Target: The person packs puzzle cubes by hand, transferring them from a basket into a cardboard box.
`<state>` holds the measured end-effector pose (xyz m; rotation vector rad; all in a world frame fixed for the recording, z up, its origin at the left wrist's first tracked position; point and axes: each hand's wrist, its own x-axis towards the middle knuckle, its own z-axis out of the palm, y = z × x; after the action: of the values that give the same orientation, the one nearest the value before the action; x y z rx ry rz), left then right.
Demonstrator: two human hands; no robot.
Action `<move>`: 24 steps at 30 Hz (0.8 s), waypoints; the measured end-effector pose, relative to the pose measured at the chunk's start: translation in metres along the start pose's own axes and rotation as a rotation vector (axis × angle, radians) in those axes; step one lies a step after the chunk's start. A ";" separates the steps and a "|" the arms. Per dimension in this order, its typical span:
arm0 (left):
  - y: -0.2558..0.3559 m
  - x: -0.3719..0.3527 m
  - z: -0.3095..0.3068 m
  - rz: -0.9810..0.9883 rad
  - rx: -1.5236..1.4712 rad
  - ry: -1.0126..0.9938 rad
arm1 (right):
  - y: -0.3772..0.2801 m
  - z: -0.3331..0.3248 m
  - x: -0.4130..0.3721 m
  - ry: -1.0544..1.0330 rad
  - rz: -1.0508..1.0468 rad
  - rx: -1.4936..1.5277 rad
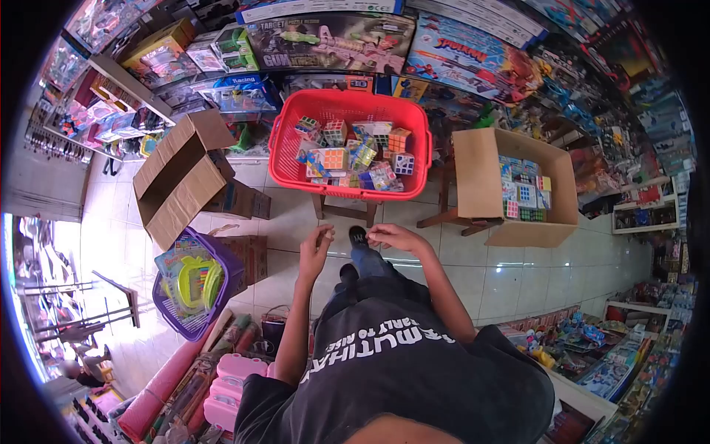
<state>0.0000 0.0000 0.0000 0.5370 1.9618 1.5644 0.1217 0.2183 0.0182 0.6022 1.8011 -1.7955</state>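
My left hand point(317, 244) hovers in front of me with its fingers loosely bent and apart, holding nothing I can see. Facing it, my right hand point(396, 237) is also held in the air, fingers slightly spread, with no object visible in it. Both hands are nearest to a red plastic basket point(275, 159), which stands just beyond them on a wooden support. Inside the basket lie several packaged puzzle cubes point(335, 158). To the right, an open cardboard box point(478, 174) on a wooden stool holds more packaged puzzle cubes point(526, 194). Neither hand touches the basket or the box.
At left, an open cardboard box point(174, 181) stands tilted behind a purple basket point(172, 300) of green toys point(200, 281). Boxed toys point(329, 41) line the shelves ahead. Pink cases point(233, 385) and rolls point(166, 385) sit low on the left. A toy display point(584, 348) is at right.
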 end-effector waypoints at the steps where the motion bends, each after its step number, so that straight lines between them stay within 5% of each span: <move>1: 0.021 0.002 0.003 0.092 -0.004 0.033 | -0.014 -0.002 -0.010 -0.011 -0.134 0.046; 3: 0.050 0.018 -0.026 0.106 0.029 0.075 | -0.051 0.004 0.007 -0.079 -0.233 0.150; 5: 0.075 0.054 -0.030 0.325 0.203 0.149 | -0.085 -0.022 0.021 -0.028 -0.459 0.246; 7: 0.095 0.086 -0.030 0.320 0.201 0.173 | -0.108 -0.042 0.044 -0.016 -0.456 0.278; 11: 0.091 0.151 -0.039 0.371 0.330 0.134 | -0.133 -0.067 0.113 0.125 -0.507 0.006; 13: 0.087 0.176 -0.041 0.269 0.308 0.121 | -0.121 -0.076 0.158 0.337 -0.467 -0.717; 15: 0.073 0.194 -0.045 0.270 0.338 0.112 | -0.108 -0.073 0.186 0.359 -0.454 -0.793; 17: 0.064 0.204 -0.047 0.219 0.430 0.101 | -0.111 -0.068 0.195 0.345 -0.225 -1.047; 24: 0.038 0.209 -0.051 0.086 0.493 0.067 | -0.113 -0.073 0.202 0.404 -0.241 -1.133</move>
<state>-0.1925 0.1020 0.0066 0.7794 2.4152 1.1498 -0.1092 0.2787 -0.0265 0.2720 2.8203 -0.5112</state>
